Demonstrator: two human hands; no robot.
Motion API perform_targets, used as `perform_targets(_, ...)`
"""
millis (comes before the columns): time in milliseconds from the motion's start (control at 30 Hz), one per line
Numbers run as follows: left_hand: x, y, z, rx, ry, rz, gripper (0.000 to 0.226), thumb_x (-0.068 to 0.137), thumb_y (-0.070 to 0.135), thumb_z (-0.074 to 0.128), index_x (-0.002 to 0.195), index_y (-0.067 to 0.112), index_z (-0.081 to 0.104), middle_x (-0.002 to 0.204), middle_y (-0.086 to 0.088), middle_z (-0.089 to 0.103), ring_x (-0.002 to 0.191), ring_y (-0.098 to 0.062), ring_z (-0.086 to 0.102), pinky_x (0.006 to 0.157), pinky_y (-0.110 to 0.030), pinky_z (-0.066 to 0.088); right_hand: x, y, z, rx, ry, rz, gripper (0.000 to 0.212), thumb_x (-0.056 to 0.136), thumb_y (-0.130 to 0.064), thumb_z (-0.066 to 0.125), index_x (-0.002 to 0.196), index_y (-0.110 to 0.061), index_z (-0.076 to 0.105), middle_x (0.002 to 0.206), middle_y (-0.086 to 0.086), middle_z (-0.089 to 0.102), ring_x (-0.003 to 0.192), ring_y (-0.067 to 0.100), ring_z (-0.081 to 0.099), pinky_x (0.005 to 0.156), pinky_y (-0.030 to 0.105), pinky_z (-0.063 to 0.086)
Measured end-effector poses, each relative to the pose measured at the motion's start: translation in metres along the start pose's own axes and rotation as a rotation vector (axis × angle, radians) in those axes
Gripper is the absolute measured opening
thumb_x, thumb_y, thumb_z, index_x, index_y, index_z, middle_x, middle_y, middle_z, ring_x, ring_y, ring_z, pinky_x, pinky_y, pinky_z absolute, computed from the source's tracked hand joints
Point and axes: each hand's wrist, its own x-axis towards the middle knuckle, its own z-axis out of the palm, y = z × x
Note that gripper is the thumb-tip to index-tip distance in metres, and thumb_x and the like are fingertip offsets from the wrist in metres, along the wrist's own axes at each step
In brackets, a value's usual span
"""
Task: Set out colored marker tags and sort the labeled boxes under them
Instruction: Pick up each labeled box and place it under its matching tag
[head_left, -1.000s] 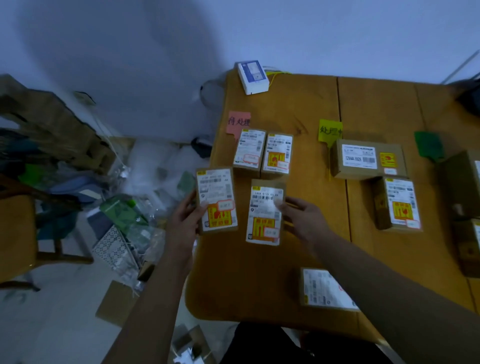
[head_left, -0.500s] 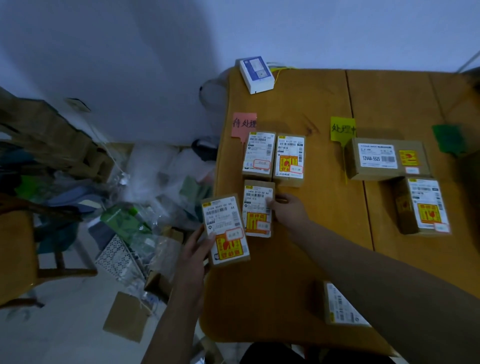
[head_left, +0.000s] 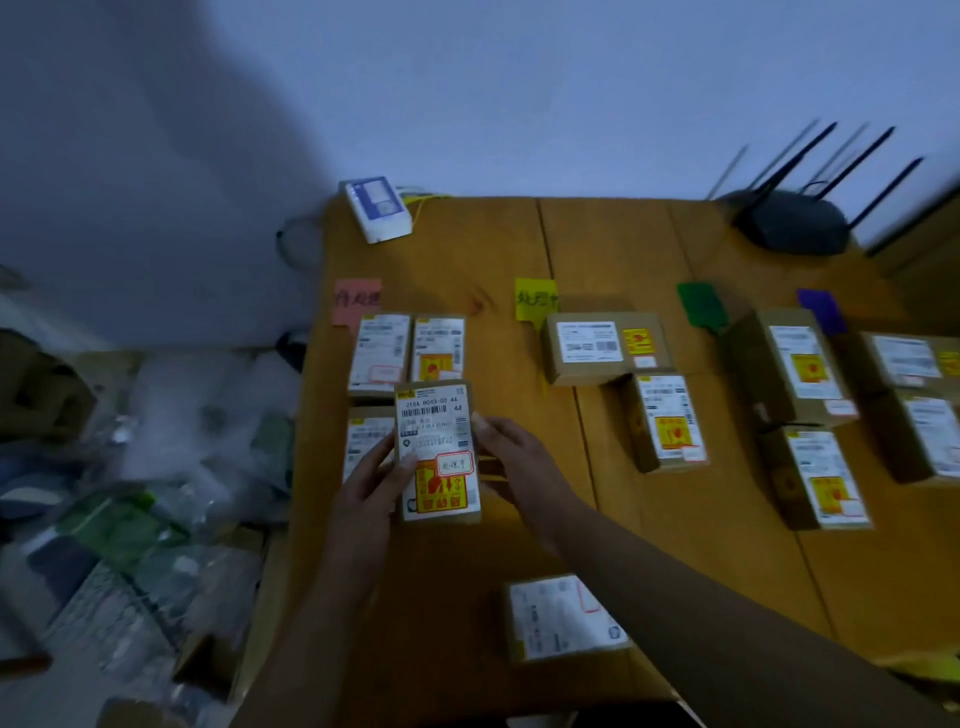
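The wooden tabletop (head_left: 597, 244) fills most of the view, its planks running back to a pale wall. A black router (head_left: 789, 221) with raised antennas sits at the far right corner.

The bulkiest brown cardboard boxes stand on the right. One column (head_left: 795, 364) lies below the green tag (head_left: 702, 306), and another (head_left: 909, 361) lies below the purple tag (head_left: 821, 310). Two mid-sized boxes (head_left: 605, 345) lie below the yellow tag (head_left: 535, 299). A lone box (head_left: 563, 618) lies near the front edge, partly behind the right forearm.

The held box (head_left: 439, 452) is slim and upright in the view. It is raised over the left column, with a white barcode label on top, a yellow-and-red sticker lower down and a small red-bordered stamp. The left hand (head_left: 369, 488) grips its left edge, thumb on the label. The right hand (head_left: 519, 467) pinches its right edge.

Three small flat boxes (head_left: 378, 353) lie under the pink tag (head_left: 357, 300), one half hidden by the held box. A white device (head_left: 376, 208) rests at the far left corner.
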Motion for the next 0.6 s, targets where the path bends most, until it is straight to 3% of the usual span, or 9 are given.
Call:
perform_targets(100, -0.002, 0.004, 0.045, 0.04, -0.052, 0.009, 0.042, 0.096, 0.026, 0.07, 0.137, 0.035, 0.064, 0.114, 0.005, 0.08, 0.096, -0.013, 0.078, 0.068, -0.024, 0.062, -0.02, -0.005, -0.039, 0.012, 0.037, -0.07, 0.051, 0.097, -0.033, 0.073, 0.144, -0.025, 0.056, 0.125, 0.004, 0.075, 0.104, 0.016, 0.078, 0.079, 0.028, 0.064)
perform_targets(267, -0.015, 0.012, 0.121, 0.09, -0.129, 0.063, 0.041, 0.102, 0.023, 0.062, 0.142, 0.031, 0.059, 0.097, 0.016, 0.081, 0.085, -0.001, 0.077, 0.059, -0.013, 0.056, -0.049, -0.014, -0.111, 0.049, 0.077, -0.188, 0.061, 0.088, -0.038, 0.08, 0.143, -0.03, 0.056, 0.128, 0.006, 0.074, 0.108, 0.019, 0.077, 0.088, 0.039, 0.065)
perform_targets(367, -0.025, 0.016, 0.158, 0.114, -0.136, 0.064, 0.042, 0.103, 0.024, 0.059, 0.144, 0.031, 0.056, 0.105, 0.011, 0.077, 0.081, 0.002, 0.076, 0.058, -0.014, 0.056, -0.058, -0.025, -0.15, 0.065, 0.061, -0.234, 0.046, 0.09, -0.031, 0.079, 0.132, -0.034, 0.062, 0.119, 0.003, 0.079, 0.107, 0.02, 0.078, 0.085, 0.036, 0.065)
perform_targets(500, -0.032, 0.016, 0.201, 0.13, -0.111, 0.094, 0.04, 0.104, 0.025, 0.059, 0.142, 0.033, 0.058, 0.095, 0.016, 0.079, 0.082, 0.003, 0.075, 0.06, -0.015, 0.057, -0.06, -0.038, -0.19, 0.037, 0.041, -0.28, 0.048, 0.093, -0.032, 0.078, 0.138, -0.028, 0.061, 0.118, 0.003, 0.079, 0.106, 0.019, 0.078, 0.076, 0.027, 0.064)
perform_targets(600, -0.038, 0.014, 0.222, 0.115, -0.085, 0.113, 0.039, 0.103, 0.026, 0.06, 0.141, 0.034, 0.059, 0.108, 0.008, 0.077, 0.087, -0.001, 0.076, 0.063, -0.016, 0.058, -0.057, -0.041, -0.211, 0.04, 0.035, -0.271, 0.056, 0.093, -0.032, 0.078, 0.145, -0.024, 0.057, 0.122, 0.005, 0.078, 0.107, 0.019, 0.078, 0.081, 0.032, 0.065)
